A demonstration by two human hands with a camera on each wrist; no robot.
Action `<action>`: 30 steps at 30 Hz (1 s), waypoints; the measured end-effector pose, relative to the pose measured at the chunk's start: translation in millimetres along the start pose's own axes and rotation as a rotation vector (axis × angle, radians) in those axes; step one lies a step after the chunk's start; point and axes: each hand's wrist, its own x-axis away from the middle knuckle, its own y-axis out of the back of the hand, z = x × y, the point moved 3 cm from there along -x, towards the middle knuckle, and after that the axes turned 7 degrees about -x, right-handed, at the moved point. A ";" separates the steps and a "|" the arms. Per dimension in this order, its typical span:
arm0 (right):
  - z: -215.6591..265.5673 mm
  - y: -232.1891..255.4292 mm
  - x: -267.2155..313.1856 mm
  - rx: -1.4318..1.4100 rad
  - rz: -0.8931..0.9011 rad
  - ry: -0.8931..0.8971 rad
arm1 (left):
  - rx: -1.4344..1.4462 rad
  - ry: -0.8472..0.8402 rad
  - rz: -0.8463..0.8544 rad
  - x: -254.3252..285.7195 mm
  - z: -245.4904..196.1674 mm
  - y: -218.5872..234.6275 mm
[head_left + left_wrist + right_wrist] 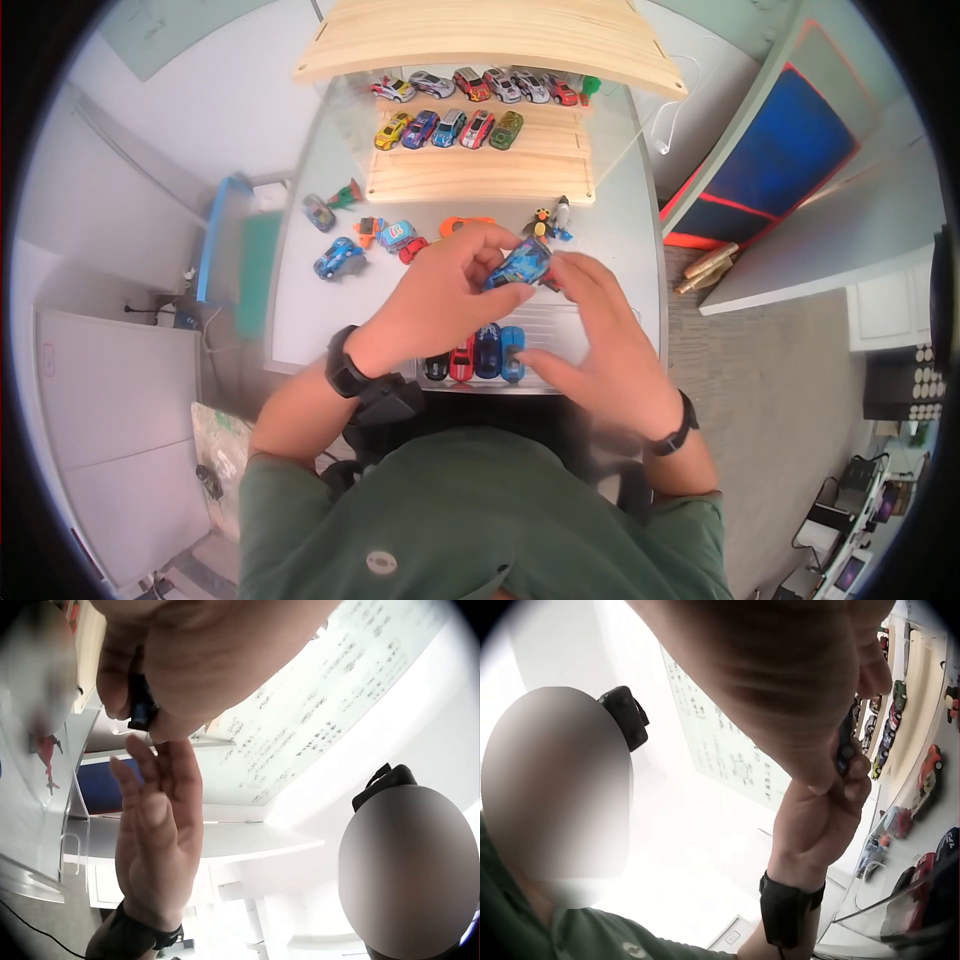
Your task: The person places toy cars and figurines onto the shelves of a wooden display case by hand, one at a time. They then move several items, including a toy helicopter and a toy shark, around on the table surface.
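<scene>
A blue patterned toy car (522, 264) is pinched between the thumb and fingers of my left hand (425, 295), raised over the front half of the table. Just right of it, my right hand (610, 360) has its fingers straight and the thumb spread wide, fingertips beside the car's right end. In the left wrist view, only a dark end of the toy car (141, 712) shows under the left hand. Below both hands stands a clear tray (560, 345) with a black toy car (437, 366), a red one (461, 358), a dark blue one (487, 352) and a light blue one (511, 345).
Behind, a wooden shelf (480, 178) carries two rows of toy cars, under a raised wooden board (490, 40). Left on the table lie a blue car (338, 257), a light blue car (397, 236) and other toys. A penguin figure (541, 224) stands beyond the hands.
</scene>
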 end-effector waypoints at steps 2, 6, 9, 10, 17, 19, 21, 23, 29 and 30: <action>-0.1 -10.0 -5.3 0.048 -0.010 0.029 | 0.035 -0.023 -0.047 1.0 4.2 -5.5; -2.3 -20.6 -8.7 0.094 -0.096 0.021 | 0.171 -0.039 0.025 6.4 12.5 -12.7; -2.6 -26.3 -8.9 0.113 -0.133 0.021 | 0.234 -0.058 0.045 13.6 17.8 -17.2; -2.7 -27.3 -8.7 0.114 -0.148 0.025 | 0.245 -0.046 0.055 16.1 20.5 -17.4; -6.8 -31.1 -15.1 0.163 -0.141 0.060 | 0.180 -0.049 0.051 23.8 22.0 -9.0; -4.0 -30.9 -17.8 0.241 -0.126 0.123 | 0.189 -0.055 0.050 22.9 26.6 -7.9; -3.2 -29.8 -19.6 0.247 -0.116 0.130 | 0.198 -0.060 0.051 23.3 28.5 -6.7; -3.1 -27.4 -21.8 0.255 -0.107 0.135 | 0.203 -0.081 0.061 24.8 28.8 -5.5; -9.6 -2.1 -46.5 0.286 -0.122 0.108 | 0.087 -0.176 -0.160 30.6 30.3 16.9; -16.7 2.2 -51.4 0.317 -0.127 0.082 | 0.087 -0.177 -0.159 33.7 32.2 21.9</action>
